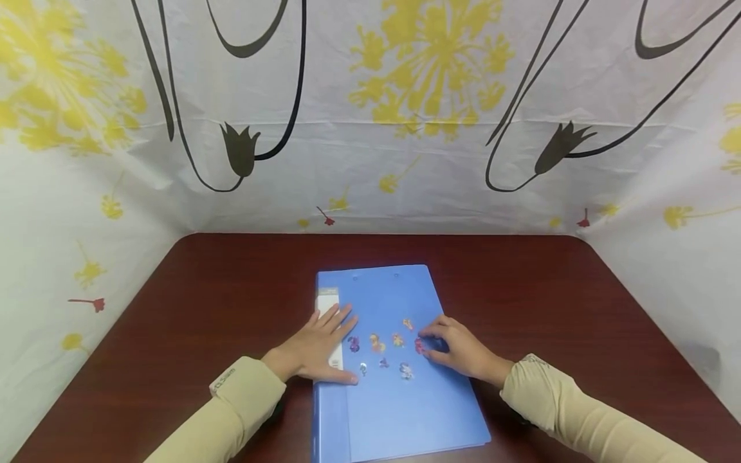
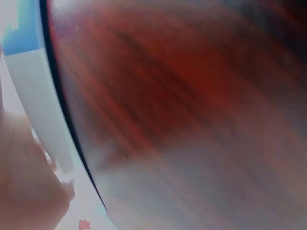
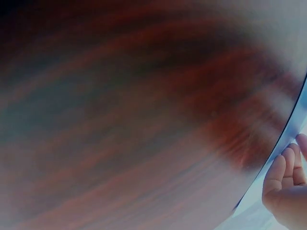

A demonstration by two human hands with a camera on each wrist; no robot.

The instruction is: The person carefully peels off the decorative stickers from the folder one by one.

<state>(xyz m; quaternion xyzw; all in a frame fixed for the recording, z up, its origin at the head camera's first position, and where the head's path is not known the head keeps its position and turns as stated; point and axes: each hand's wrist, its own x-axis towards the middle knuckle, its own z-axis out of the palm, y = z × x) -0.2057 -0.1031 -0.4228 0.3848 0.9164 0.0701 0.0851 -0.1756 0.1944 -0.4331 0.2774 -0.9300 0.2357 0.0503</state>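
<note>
A blue ring-binder-style folder [image 1: 405, 411] lies shut on the table, with a white label [image 1: 327, 297] along its left side. Several small colourful cartoon stickers, among them a yellow one [image 1: 377, 343] and a pale blue one [image 1: 406, 371], are spread over the middle of its cover. My left hand [image 1: 317, 344] rests on the folder's left side with fingers spread. On the right, my right hand [image 1: 460, 347] has its thumb and bent forefinger on either side of a pink sticker [image 1: 419, 346] at the cover. Both wrist views show only part of each hand beside the folder's edge.
The dark red-brown wooden table [image 1: 243, 289] extends around the folder, with rounded far corners. A white cloth [image 1: 370, 199] with yellow and dark flower prints hangs behind and along both sides of the table.
</note>
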